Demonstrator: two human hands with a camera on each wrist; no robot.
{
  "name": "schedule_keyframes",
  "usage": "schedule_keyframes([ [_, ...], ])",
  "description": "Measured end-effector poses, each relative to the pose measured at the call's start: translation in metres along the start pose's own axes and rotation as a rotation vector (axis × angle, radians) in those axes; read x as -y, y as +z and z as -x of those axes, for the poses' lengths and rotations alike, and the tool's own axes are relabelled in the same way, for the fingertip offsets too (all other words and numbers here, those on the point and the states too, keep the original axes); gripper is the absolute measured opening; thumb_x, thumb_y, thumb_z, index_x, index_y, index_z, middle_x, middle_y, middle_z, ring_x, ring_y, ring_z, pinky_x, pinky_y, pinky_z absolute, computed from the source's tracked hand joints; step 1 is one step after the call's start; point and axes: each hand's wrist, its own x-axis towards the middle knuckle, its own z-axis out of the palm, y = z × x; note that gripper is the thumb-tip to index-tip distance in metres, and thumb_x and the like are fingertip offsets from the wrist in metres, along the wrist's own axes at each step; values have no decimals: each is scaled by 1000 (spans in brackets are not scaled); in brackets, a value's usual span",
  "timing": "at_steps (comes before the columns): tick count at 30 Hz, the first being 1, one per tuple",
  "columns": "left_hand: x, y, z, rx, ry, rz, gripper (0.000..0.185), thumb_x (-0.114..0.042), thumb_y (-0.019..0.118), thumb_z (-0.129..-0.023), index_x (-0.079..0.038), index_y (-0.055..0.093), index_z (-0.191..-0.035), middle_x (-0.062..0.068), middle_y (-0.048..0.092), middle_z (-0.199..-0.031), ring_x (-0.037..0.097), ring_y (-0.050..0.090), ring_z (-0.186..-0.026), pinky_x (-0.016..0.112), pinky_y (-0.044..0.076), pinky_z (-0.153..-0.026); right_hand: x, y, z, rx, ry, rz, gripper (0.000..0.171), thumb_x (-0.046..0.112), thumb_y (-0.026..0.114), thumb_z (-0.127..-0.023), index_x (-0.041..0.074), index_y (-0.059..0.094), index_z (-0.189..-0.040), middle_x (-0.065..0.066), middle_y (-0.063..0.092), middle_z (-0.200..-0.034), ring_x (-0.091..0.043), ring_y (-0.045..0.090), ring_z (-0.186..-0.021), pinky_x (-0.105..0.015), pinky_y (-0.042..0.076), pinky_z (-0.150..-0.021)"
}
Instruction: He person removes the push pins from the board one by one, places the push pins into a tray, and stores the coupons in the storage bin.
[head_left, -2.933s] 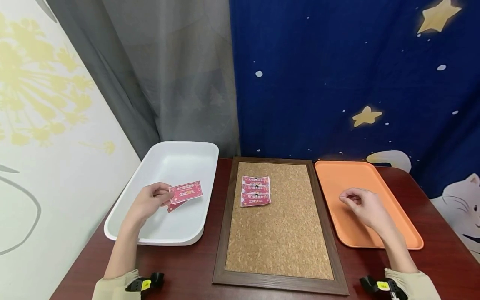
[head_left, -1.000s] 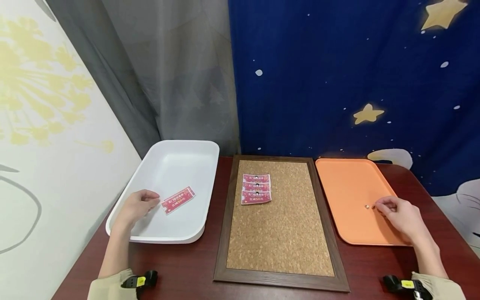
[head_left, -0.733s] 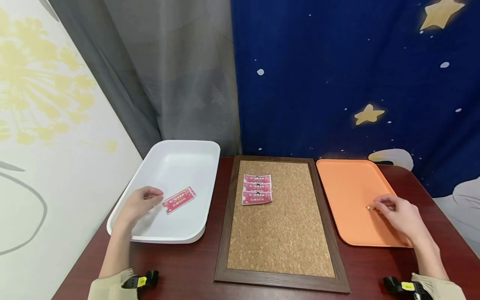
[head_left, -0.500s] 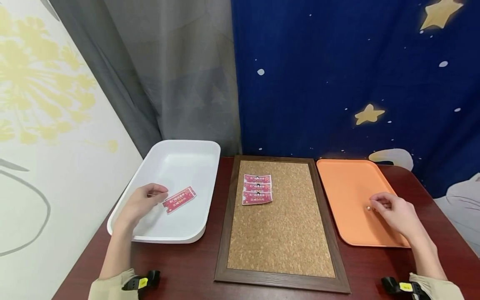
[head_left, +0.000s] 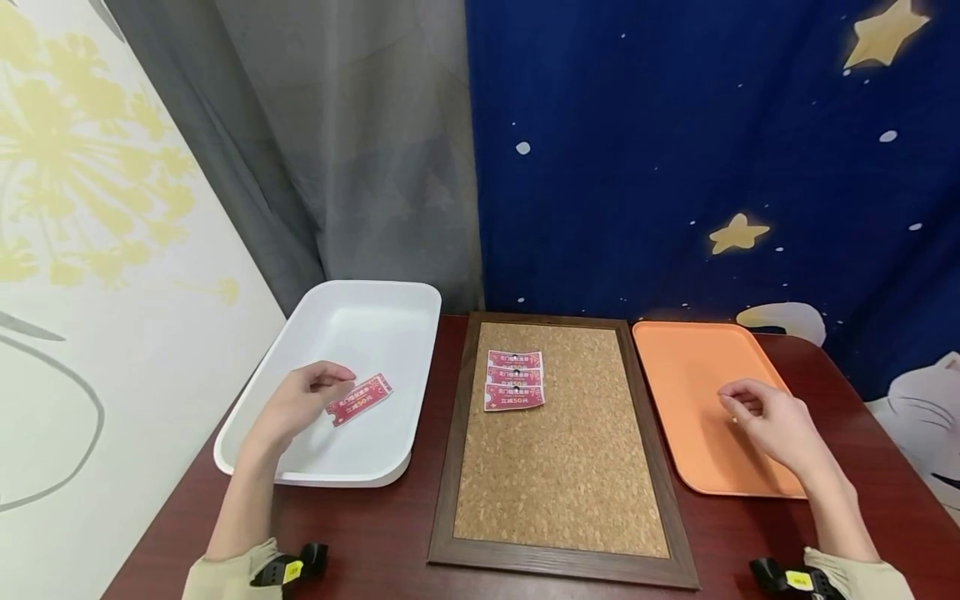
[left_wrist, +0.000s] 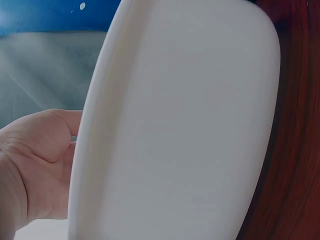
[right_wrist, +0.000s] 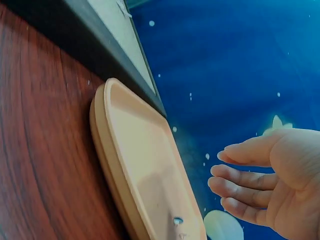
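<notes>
"50" is printed on the red coupon point(head_left: 359, 399) in the white tray point(head_left: 390, 302) and on three coupons point(head_left: 514, 391) pinned to the cork board point(head_left: 558, 467).

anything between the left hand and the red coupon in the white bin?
Nothing visible. In the head view the left hand is inside the white bin, fingertips at the near-left end of the red coupon, which lies flat on the bin floor. Whether they already touch it can't be told.
</notes>
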Motion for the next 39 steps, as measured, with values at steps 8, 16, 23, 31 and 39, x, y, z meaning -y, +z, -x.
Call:
schedule_keyframes([
  [8,-19,17,-2,19,52,65,26,-9,65,-103,8,66,-122,20,69,-110,24,61,-92,25,51,-78,25,6,-9,42,-16,-2,16,16,68,-103,3,74,-108,-12,77,-100,-12,66,-85,-23,50,-69],
  [16,-39,37,-10,56,104,85,23,-11,66,-103,6,67,-120,21,70,-113,28,66,-96,28,52,-79,48,17,-16,91,-42,-30,16,17,67,-104,3,74,-110,-11,76,-103,-35,71,-96,-48,55,-81],
  [23,-55,57,-18,81,136,89,20,-10,65,-103,4,68,-118,19,71,-114,31,67,-102,31,50,-84,64,24,-20,114,-53,-49,16,17,66,-104,5,74,-111,-9,76,-104,-34,71,-99,-51,54,-83],
  [31,-73,78,-24,128,132,136,20,-10,64,-104,2,68,-119,17,71,-116,37,65,-104,33,51,-86,80,34,-27,125,-75,-73,14,17,66,-105,7,74,-109,-7,76,-103,-33,71,-100,-47,53,-80],
  [39,-86,104,-36,131,120,157,17,-10,65,-103,0,70,-116,16,71,-112,33,65,-99,31,50,-82,98,50,-35,135,-117,-104,12,13,66,-103,5,74,-110,-6,75,-100,-26,70,-92,-42,52,-77],
])
